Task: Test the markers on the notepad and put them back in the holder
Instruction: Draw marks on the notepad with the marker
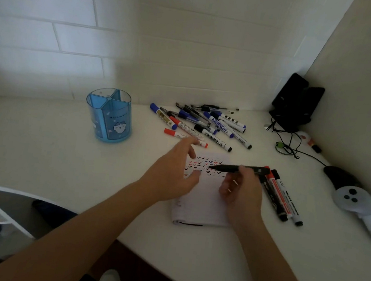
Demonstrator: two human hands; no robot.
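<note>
Right grip (241, 191) holds a black marker (239, 168) over the notepad (200, 203).
Its fingers curl round the barrel, with the tip pointing left above rows of check marks. Left grip (173, 174) is spread and holds nothing, over the notepad's left edge. The blue holder (109, 114) stands on the counter (60, 160), well to the left. Loose markers (205, 126) lie behind the notepad.

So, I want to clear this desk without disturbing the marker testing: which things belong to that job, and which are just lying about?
Job: notepad, black marker in the right hand, marker pile, three markers beside the notepad, blue holder.
Lying about: black stand in the corner, cables, black-and-white controller.
</note>
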